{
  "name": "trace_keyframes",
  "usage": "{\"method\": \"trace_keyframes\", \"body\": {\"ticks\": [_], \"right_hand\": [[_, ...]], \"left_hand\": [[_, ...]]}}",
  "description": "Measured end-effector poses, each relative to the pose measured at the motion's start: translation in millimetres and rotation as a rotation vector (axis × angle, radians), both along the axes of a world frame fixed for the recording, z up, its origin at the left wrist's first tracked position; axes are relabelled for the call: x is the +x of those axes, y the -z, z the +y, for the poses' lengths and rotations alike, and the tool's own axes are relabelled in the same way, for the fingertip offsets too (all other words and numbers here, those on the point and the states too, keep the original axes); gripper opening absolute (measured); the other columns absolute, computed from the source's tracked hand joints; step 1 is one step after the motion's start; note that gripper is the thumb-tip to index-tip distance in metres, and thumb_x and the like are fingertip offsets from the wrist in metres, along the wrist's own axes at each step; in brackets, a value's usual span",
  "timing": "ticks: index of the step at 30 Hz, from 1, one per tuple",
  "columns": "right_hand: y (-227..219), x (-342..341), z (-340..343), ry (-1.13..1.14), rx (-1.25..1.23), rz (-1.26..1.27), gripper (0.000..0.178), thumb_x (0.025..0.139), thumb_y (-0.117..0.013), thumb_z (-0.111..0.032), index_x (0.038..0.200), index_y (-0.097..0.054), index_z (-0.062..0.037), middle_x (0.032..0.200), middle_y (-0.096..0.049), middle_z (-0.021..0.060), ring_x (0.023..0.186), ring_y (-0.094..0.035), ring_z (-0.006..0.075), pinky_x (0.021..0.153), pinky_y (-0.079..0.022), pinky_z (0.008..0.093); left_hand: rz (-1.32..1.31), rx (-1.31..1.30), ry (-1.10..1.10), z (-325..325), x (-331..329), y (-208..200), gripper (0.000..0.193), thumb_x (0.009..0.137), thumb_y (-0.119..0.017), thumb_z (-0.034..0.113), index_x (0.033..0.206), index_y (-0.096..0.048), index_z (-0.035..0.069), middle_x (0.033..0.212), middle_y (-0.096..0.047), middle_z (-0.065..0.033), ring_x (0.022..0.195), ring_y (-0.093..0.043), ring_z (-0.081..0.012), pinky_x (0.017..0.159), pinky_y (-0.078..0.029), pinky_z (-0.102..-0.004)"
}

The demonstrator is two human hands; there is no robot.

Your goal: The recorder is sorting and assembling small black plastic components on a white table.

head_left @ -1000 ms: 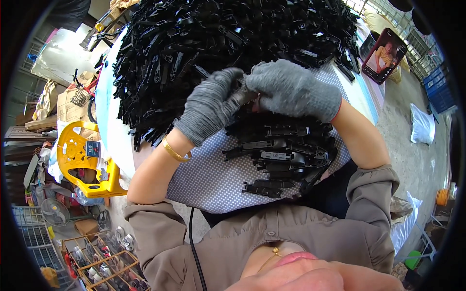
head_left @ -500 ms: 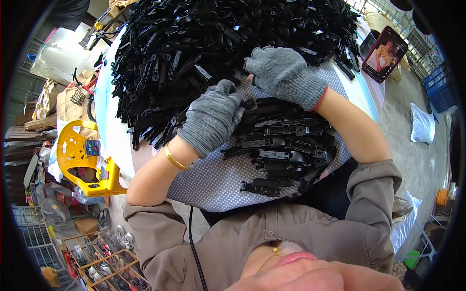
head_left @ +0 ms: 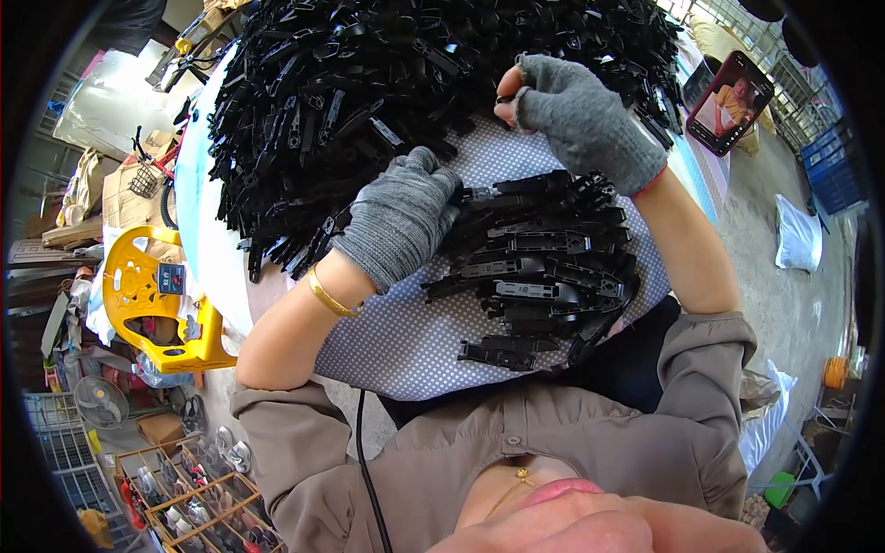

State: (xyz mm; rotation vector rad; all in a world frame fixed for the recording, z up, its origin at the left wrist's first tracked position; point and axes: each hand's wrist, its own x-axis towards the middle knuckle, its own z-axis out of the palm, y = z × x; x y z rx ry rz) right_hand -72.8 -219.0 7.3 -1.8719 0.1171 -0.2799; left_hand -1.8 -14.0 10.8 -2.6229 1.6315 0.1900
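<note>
My left hand, in a grey fingerless glove, rests palm down on the near pile of black plastic parts, its fingers on the pile's left end. My right hand, gloved the same way, reaches up to the edge of the big heap of black plastic parts and pinches one small black piece between thumb and fingers. Both piles lie on a dotted cloth over the table.
A phone showing a picture stands at the table's far right. A yellow plastic chair stands left of the table. Wire racks and a crate of small items sit on the floor at lower left, with a small fan beside them.
My two hands were together over the near pile. The right hand has moved up and right to the big heap, and the left has dropped onto the near pile.
</note>
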Motion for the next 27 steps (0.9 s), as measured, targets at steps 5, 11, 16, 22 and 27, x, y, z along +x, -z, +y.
{"method": "trace_keyframes", "body": {"ticks": [5, 11, 16, 22, 27], "right_hand": [[-1, -2, -4, -0.051, 0.224, 0.068, 0.022, 0.085, -0.061, -0.016, 0.103, -0.061, -0.0034, 0.082, -0.060, 0.0025, 0.072, -0.054, 0.0090, 0.066, -0.047, 0.0215], [-6, -10, 8, -0.139, 0.214, 0.109, 0.022, 0.086, -0.060, -0.018, 0.103, -0.063, -0.0041, 0.082, -0.061, 0.0022, 0.070, -0.055, 0.0088, 0.064, -0.048, 0.0215], [-7, -10, 12, -0.119, 0.160, 0.108, 0.022, 0.085, -0.061, -0.019, 0.100, -0.065, -0.0042, 0.078, -0.060, 0.0010, 0.067, -0.055, 0.0081, 0.061, -0.047, 0.0209], [-12, -14, 14, -0.082, 0.122, 0.113, 0.020, 0.083, -0.064, -0.020, 0.094, -0.066, -0.0034, 0.071, -0.059, 0.0007, 0.064, -0.054, 0.0073, 0.057, -0.045, 0.0206], [-13, -13, 21, -0.058, 0.114, 0.144, 0.019, 0.082, -0.065, -0.019, 0.093, -0.067, -0.0034, 0.069, -0.059, 0.0010, 0.062, -0.055, 0.0076, 0.057, -0.046, 0.0209]], "left_hand": [[0.095, -0.322, -0.029, 5, 7, 2, 0.029, 0.080, -0.063, 0.021, 0.102, -0.056, 0.004, 0.098, -0.059, -0.0125, 0.093, -0.059, -0.0281, 0.078, -0.050, -0.0349], [1.092, -0.637, -0.169, 4, 7, -7, 0.036, 0.085, -0.062, 0.019, 0.115, -0.054, 0.001, 0.073, -0.057, 0.0008, 0.065, -0.055, -0.0034, 0.056, -0.045, -0.0150], [1.171, -0.695, -0.075, 6, 14, 2, 0.036, 0.091, -0.054, 0.027, 0.117, -0.055, 0.002, 0.065, -0.052, 0.0037, 0.055, -0.048, -0.0011, 0.050, -0.040, -0.0138], [1.139, -0.674, -0.078, 6, 16, 1, 0.037, 0.091, -0.054, 0.027, 0.117, -0.056, 0.002, 0.061, -0.047, 0.0059, 0.050, -0.042, -0.0001, 0.047, -0.036, -0.0139], [1.184, -0.613, -0.142, 9, 16, -3, 0.034, 0.090, -0.055, 0.029, 0.113, -0.059, 0.003, 0.060, -0.046, 0.0064, 0.049, -0.039, -0.0001, 0.045, -0.033, -0.0142]]}}
